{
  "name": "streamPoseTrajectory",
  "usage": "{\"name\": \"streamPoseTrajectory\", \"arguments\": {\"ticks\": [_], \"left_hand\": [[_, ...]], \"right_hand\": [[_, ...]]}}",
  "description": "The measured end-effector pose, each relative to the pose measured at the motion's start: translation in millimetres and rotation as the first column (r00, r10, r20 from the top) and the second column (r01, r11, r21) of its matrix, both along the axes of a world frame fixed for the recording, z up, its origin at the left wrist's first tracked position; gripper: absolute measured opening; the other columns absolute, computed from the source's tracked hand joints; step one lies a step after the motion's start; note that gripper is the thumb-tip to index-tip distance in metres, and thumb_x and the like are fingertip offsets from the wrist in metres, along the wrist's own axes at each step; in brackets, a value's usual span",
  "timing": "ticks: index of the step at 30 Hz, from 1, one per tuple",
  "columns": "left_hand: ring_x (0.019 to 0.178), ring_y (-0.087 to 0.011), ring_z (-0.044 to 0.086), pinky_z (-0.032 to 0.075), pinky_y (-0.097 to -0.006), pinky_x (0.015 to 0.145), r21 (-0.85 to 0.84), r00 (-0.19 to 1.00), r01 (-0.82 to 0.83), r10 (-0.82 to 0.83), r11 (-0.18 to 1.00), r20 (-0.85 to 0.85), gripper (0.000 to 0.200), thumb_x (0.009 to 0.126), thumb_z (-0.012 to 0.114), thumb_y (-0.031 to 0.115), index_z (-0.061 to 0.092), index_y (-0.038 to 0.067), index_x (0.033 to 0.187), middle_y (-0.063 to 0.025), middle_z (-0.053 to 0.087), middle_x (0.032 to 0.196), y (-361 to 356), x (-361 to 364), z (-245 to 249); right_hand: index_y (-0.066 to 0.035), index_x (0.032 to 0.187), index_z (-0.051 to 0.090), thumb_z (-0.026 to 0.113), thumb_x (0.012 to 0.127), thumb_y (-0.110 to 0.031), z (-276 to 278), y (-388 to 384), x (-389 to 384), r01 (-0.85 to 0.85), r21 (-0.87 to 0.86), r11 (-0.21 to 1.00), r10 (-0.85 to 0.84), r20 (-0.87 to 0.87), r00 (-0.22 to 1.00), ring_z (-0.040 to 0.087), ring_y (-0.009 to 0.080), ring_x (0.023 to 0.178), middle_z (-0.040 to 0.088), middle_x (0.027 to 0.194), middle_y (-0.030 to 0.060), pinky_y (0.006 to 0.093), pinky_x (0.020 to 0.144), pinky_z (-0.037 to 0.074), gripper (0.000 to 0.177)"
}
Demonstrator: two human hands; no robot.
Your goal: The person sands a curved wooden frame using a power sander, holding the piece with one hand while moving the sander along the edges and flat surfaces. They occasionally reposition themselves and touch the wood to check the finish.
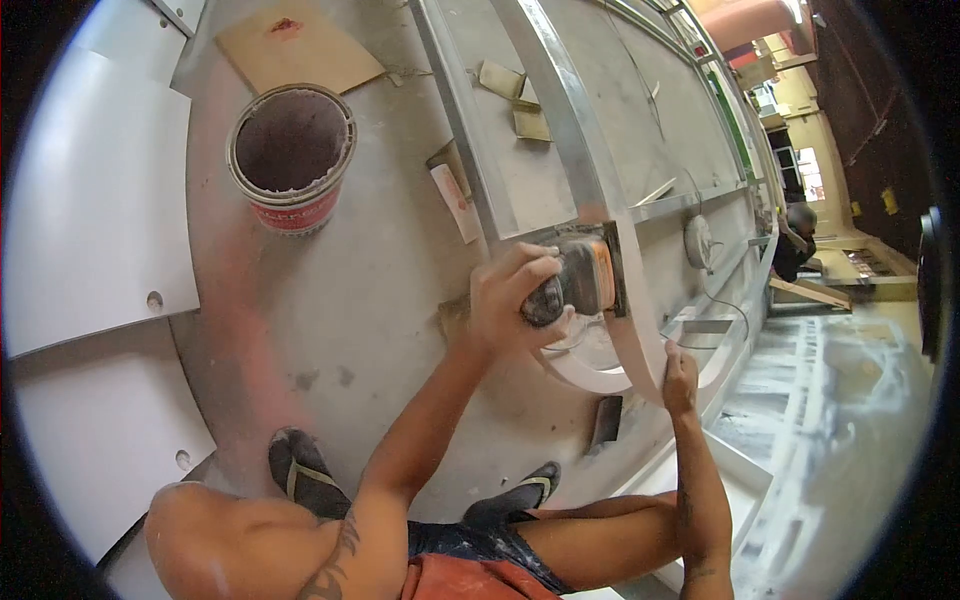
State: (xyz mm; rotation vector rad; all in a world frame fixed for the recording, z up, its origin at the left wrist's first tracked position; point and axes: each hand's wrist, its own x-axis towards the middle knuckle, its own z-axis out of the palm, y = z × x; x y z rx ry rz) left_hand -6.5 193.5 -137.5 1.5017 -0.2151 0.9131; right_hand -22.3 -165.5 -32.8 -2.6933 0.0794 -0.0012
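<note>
My left hand (515, 300) is wrapped around the black handle of a power sander (582, 275) with an orange band. The sander's flat pad rests against the pale face of a long metal frame (565, 110) that curves into a rounded end. At that rounded end, my right hand (680, 378) is closed on the edge of the curved strip (640, 350). Below the sander, a white ring-like curved part (590, 375) shows behind the frame. Part of the sander's pad is hidden by its body.
A red-labelled bucket (295, 205) stands on the dusty floor near a tan board (290, 50). White panels (110, 200) lie at left. A sanding disc-like round object (698, 242) with a cable lies beyond the frame. Another person (797, 240) is in the background.
</note>
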Motion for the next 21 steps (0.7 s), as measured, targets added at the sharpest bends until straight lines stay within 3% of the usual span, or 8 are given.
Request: {"name": "streamPoseTrajectory", "arguments": {"ticks": [5, 7, 12, 16, 21], "left_hand": [[0.087, -0.0322, 0.073, 0.059, -0.0416, 0.072, 0.037, 1.0, 0.019, -0.019, 0.999, -0.003, 0.049, 0.066, 0.086, 0.022, 0.065, 0.008, 0.108, -0.0182, 0.07, 0.108, 8.5, 5.1, -0.3], [0.087, -0.0324, 0.072, 0.059, -0.0422, 0.073, 0.0, 0.995, 0.033, -0.033, 0.999, 0.089, 0.049, 0.066, 0.085, 0.021, 0.066, 0.008, 0.109, -0.0179, 0.069, 0.107, 0.0, -2.2, 2.8], [0.087, -0.0322, 0.072, 0.058, -0.0418, 0.072, -0.029, 0.998, 0.035, -0.033, 0.999, 0.048, 0.05, 0.065, 0.085, 0.022, 0.065, 0.008, 0.109, -0.0171, 0.069, 0.106, 0.0, -2.0, 8.3], [0.087, -0.0315, 0.072, 0.058, -0.0424, 0.073, -0.025, 0.999, 0.025, -0.026, 0.999, -0.039, 0.049, 0.065, 0.085, 0.022, 0.065, 0.008, 0.109, -0.017, 0.069, 0.105, 11.2, 12.8, 4.4], [0.087, -0.0306, 0.072, 0.058, -0.0418, 0.073, -0.012, 0.999, 0.037, -0.037, 0.999, 0.017, 0.049, 0.065, 0.084, 0.021, 0.065, 0.008, 0.108, -0.0162, 0.069, 0.105, 3.0, 2.0, -0.3]], "right_hand": [[0.007, 0.076, 0.051, 0.049, 0.106, -0.041, 5.3, 3.3, -0.6, 0.0, -0.043, 0.999, -0.001, -0.02, 1.0, 0.043, 0.0165, 0.065, 0.04, 0.063, 0.0098, 0.0423, 0.061, 0.036, 0.057], [0.007, 0.076, 0.051, 0.049, 0.106, -0.041, 4.7, 5.9, 1.9, -0.002, -0.061, 0.998, 0.001, -0.012, 1.0, 0.042, 0.0164, 0.065, 0.04, 0.063, 0.0095, 0.0421, 0.061, 0.035, 0.057], [0.006, 0.074, 0.049, 0.048, 0.107, -0.041, 9.1, 9.3, 0.6, -0.011, -0.092, 0.996, 0.009, -0.019, 1.0, 0.041, 0.0168, 0.064, 0.039, 0.062, 0.009, 0.0419, 0.061, 0.035, 0.057], [0.006, 0.075, 0.05, 0.048, 0.106, -0.04, 6.0, 6.2, -0.9, 0.011, -0.047, 0.999, -0.012, -0.017, 1.0, 0.041, 0.0172, 0.063, 0.04, 0.062, 0.0092, 0.0423, 0.061, 0.035, 0.056], [0.007, 0.076, 0.051, 0.048, 0.107, -0.039, 2.3, 8.7, -0.7, 0.008, -0.006, 1.0, -0.008, 0.021, 1.0, 0.042, 0.0179, 0.063, 0.04, 0.062, 0.0123, 0.0435, 0.061, 0.035, 0.055]]}}
